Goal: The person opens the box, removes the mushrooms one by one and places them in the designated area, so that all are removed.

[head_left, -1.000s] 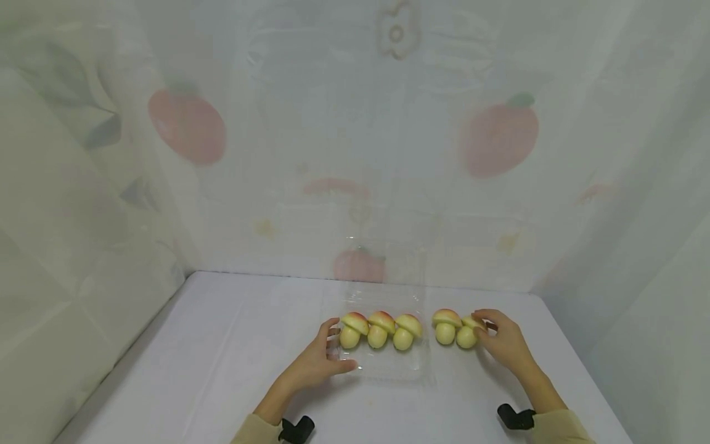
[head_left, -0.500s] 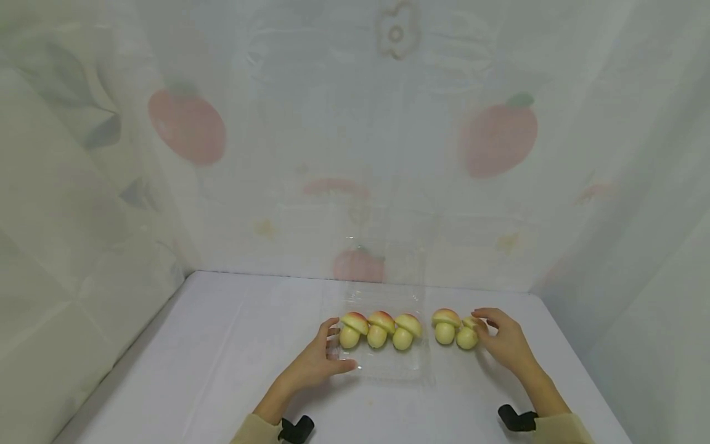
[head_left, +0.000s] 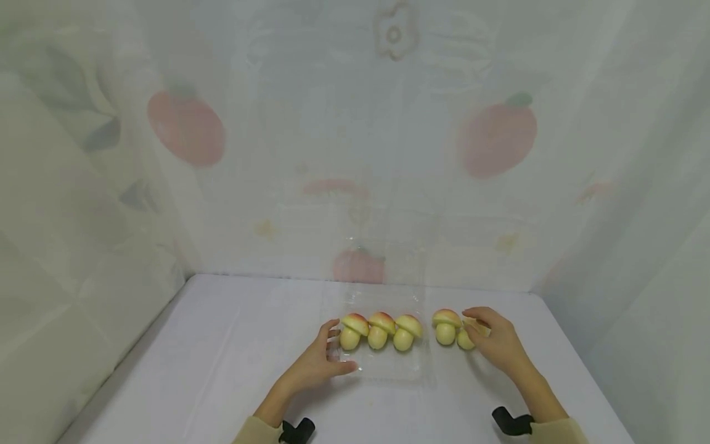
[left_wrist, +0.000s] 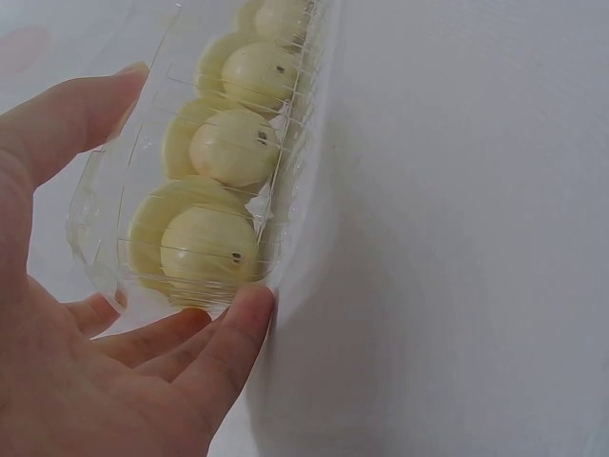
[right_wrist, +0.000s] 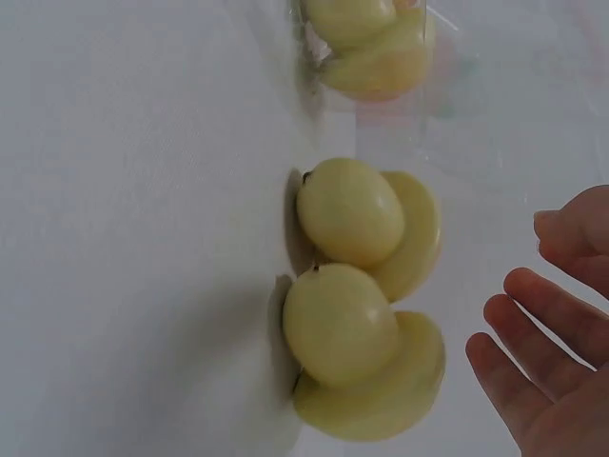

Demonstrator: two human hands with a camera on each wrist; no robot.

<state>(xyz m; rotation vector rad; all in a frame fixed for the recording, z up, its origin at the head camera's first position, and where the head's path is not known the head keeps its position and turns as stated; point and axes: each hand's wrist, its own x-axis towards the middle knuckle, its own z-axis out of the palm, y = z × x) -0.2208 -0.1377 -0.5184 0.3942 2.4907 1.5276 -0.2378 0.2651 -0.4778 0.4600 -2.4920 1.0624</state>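
Three yellow-green mushroom-shaped pieces with red-blushed caps [head_left: 377,337] sit in a row in a clear plastic container [head_left: 391,371]. My left hand [head_left: 316,362] holds the container at its left end, with fingers and thumb spread about the corner. In the left wrist view, fingertips [left_wrist: 252,303] touch the clear wall close to the nearest piece. Right of the container, two more such pieces stand side by side on the table, an inner one [head_left: 445,333] and an outer one [right_wrist: 343,328]. Over the outer one hovers my right hand [head_left: 496,339], fingers apart from it in the right wrist view.
The container's transparent lid [head_left: 385,265] stands raised at the back. A white table [head_left: 238,345] carries everything, with a printed curtain [head_left: 355,154] behind it and more sheeting on both sides. Black wrist mounts [head_left: 511,422] sit near the sleeves.
My right hand has shifted slightly left, further over the outer mushroom-shaped piece, covering more of its cap. The left hand, the container and its row look unchanged.
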